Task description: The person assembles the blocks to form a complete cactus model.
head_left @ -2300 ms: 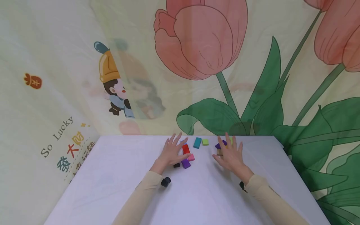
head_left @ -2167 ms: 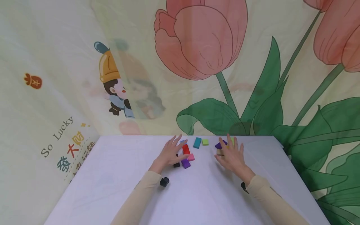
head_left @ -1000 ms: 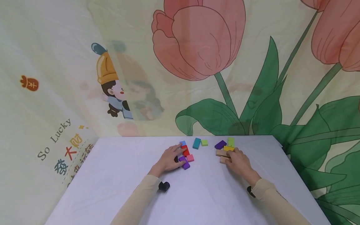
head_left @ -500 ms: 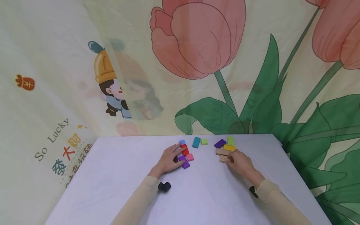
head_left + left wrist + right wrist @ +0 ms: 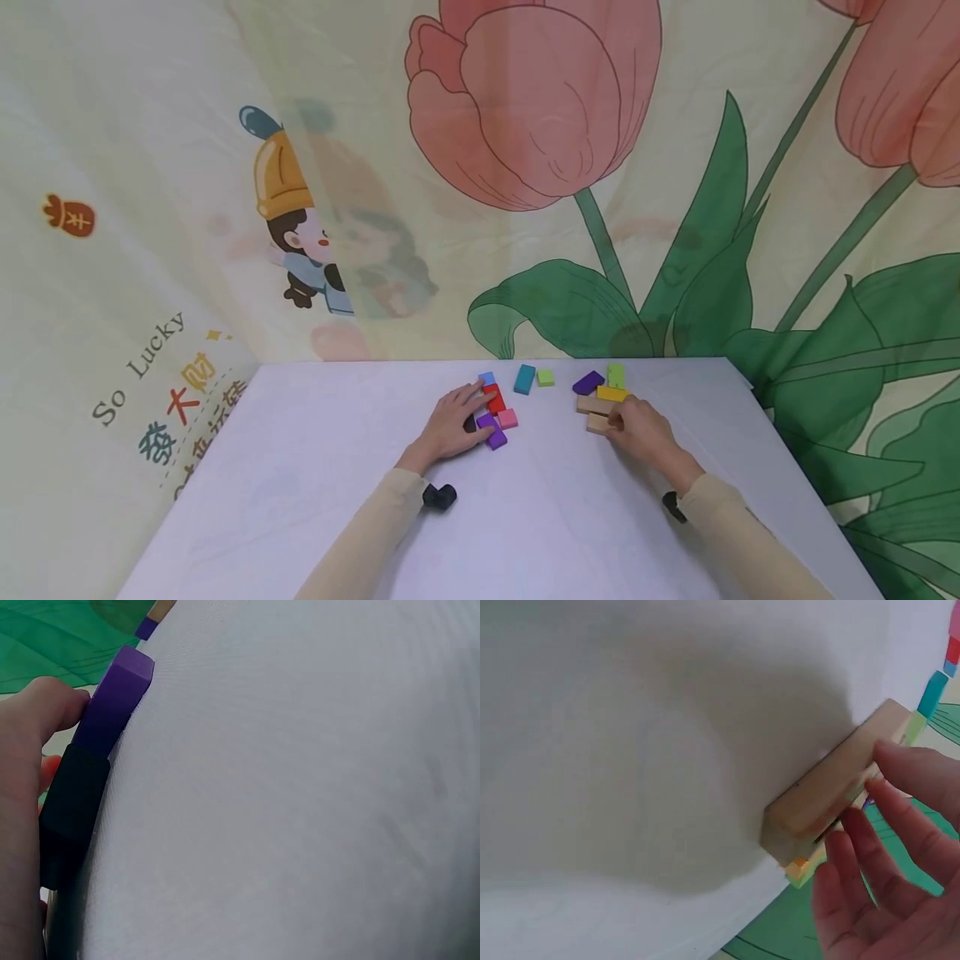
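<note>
In the head view my left hand (image 5: pixel 448 423) rests over a cluster of blocks with fingers spread. Its thumb touches the purple block (image 5: pixel 492 432), also seen in the left wrist view beside a black block (image 5: pixel 75 799). A red block (image 5: pixel 495 400), a pink block (image 5: pixel 507 418) and a blue block (image 5: pixel 487 378) lie by its fingertips. My right hand (image 5: pixel 643 430) pinches the nearer plain wooden block (image 5: pixel 832 776) between thumb and fingers. Behind that block lie another wooden block (image 5: pixel 592 405) and a yellow block (image 5: pixel 612 393). The left palm hides part of its cluster.
A teal block (image 5: pixel 524 379) and a small green block (image 5: pixel 545 378) lie between the two groups. A dark purple block (image 5: pixel 588 382) and a green block (image 5: pixel 616 375) sit behind the right group. The white table (image 5: pixel 525 525) ends at a printed cloth backdrop (image 5: pixel 375 167).
Both hands were raised with fingers fanned out about two seconds ago. They came down onto the blocks, and the right took hold of the wooden one. Little has moved in the last second.
</note>
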The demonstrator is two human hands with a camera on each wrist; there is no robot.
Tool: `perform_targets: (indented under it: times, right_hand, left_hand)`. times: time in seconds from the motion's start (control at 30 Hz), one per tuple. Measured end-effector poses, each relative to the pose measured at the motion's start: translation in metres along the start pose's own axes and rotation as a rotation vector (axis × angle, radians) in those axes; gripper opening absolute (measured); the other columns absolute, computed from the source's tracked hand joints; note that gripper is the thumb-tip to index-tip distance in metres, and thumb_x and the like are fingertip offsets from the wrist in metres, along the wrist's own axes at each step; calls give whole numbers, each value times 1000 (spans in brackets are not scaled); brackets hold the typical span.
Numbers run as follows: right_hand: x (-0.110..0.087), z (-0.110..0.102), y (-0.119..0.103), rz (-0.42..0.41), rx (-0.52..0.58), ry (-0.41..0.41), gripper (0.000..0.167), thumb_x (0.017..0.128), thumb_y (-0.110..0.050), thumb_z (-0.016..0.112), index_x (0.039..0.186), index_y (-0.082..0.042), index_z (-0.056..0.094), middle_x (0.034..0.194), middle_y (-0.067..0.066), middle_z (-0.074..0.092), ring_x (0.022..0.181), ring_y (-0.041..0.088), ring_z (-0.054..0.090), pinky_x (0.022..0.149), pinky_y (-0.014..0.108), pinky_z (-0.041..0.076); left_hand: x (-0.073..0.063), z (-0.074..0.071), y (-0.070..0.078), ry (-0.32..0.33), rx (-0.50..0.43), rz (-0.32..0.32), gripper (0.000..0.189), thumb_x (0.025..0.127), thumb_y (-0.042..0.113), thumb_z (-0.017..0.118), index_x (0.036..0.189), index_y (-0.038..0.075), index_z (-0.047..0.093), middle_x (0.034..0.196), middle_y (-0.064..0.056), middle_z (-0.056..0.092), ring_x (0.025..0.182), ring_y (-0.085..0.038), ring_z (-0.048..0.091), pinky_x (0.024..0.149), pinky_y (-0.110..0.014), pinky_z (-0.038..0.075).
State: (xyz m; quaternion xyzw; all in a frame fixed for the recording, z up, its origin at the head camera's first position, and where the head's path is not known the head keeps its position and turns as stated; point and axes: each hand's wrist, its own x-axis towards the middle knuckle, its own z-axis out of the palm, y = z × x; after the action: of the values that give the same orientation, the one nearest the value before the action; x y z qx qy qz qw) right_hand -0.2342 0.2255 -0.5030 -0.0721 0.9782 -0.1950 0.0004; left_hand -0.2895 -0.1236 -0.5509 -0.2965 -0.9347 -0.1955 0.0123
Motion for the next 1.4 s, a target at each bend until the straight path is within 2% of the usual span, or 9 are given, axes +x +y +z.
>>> perform_targets:
  times: [0.2, 0.3, 0.5, 0.63, 0.83, 0.97, 1.07, 1.23, 1.4]
  right_hand:
    - [5, -5, -3, 35, 121, -78, 28, 78, -2, 79, 102, 5, 68, 85, 7, 60, 79, 23, 52, 67, 37, 49]
    - [6, -5, -3, 42, 141, -94, 32, 75, -2, 82, 103, 5, 68, 85, 7, 60, 79, 23, 53, 67, 36, 48]
    - [5, -5, -4, 57, 126, -89, 28, 76, -6, 82, 99, 3, 70, 88, 8, 61, 82, 23, 53, 68, 37, 48]
    - [3, -5, -4, 60, 133, -76, 21, 81, -9, 78, 97, 2, 71, 91, 9, 62, 83, 23, 54, 69, 38, 50]
    - [-1, -7, -9, 56, 128, -85, 18, 85, -14, 75, 96, -1, 70, 84, 4, 62, 76, 20, 54, 66, 35, 50]
    - [-9, -10, -18, 46, 249, -106, 36, 86, -11, 73, 119, -1, 64, 81, 4, 59, 72, 19, 53, 58, 30, 46]
    - [-17, -11, -27, -11, 379, -132, 51, 85, -4, 73, 133, 3, 56, 82, 5, 58, 71, 18, 54, 57, 29, 48]
    - [-36, -4, -44, -107, 556, -216, 42, 84, -5, 76, 123, 3, 62, 81, 5, 58, 71, 18, 56, 58, 24, 52]
    - [-60, 9, -62, -115, 665, -322, 40, 84, -10, 78, 120, 1, 64, 80, 3, 58, 66, 17, 57, 58, 22, 54]
  left_hand:
    - [0, 0, 0, -10, 12, -8, 67, 93, 54, 52, 152, 25, 41, 163, -2, 23, 146, -31, 24, 117, -54, 20]
    - [0, 1, 0, -11, 10, -11, 67, 92, 55, 52, 152, 25, 41, 163, -2, 23, 146, -30, 24, 117, -55, 20]
    - [0, 0, 0, -7, 11, -2, 67, 92, 55, 52, 151, 24, 42, 162, -3, 24, 146, -31, 25, 116, -55, 22]
    - [0, -1, 1, -1, 7, 5, 67, 92, 53, 53, 151, 22, 43, 162, -5, 26, 145, -33, 26, 116, -56, 22]
    - [-1, 0, 1, 3, 8, -1, 67, 91, 53, 53, 150, 23, 44, 162, -4, 26, 145, -33, 27, 116, -55, 22]
    - [-2, 0, 1, 14, -2, 7, 66, 91, 53, 53, 150, 23, 45, 161, -5, 27, 144, -34, 27, 116, -56, 23]
    - [-3, -1, 2, 20, -13, 8, 66, 91, 52, 54, 149, 22, 45, 161, -5, 28, 144, -34, 28, 115, -56, 23]
    - [-2, -1, 2, 5, -9, -6, 67, 91, 54, 53, 150, 24, 44, 162, -4, 25, 145, -33, 26, 116, -55, 22]
    - [-2, 0, 2, -5, -4, -15, 67, 91, 54, 53, 151, 25, 43, 163, -2, 24, 146, -32, 25, 117, -54, 21]
